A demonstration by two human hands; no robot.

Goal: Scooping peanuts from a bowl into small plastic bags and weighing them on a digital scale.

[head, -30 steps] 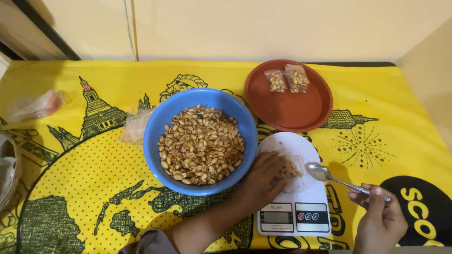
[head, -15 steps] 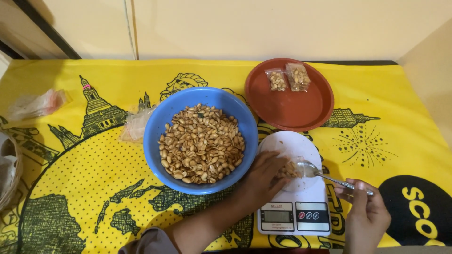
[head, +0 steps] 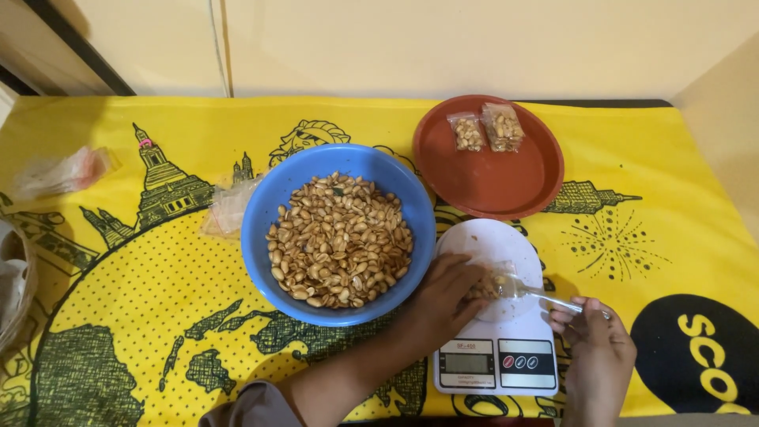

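Filling step, small clear bag (head: 492, 283) on the white scale (head: 496, 336). My left hand (head: 447, 296) pinches the bag mouth apart; right hand (head: 597, 356) grips the spoon (head: 538, 294), its bowl tipped into the bag. Blue peanut bowl (head: 340, 233) sits just left of my fingers. Next move probably calls for a steady pour, then a check of the reading.

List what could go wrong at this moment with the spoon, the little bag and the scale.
1. The left hand holds a small clear bag open on the white scale; the opening looks narrow, so peanuts might spill off the spoon in the right hand.
2. Left-hand pressure on the platform could skew the reading.
3. The left forearm lies close to the full blue bowl and might nudge it.
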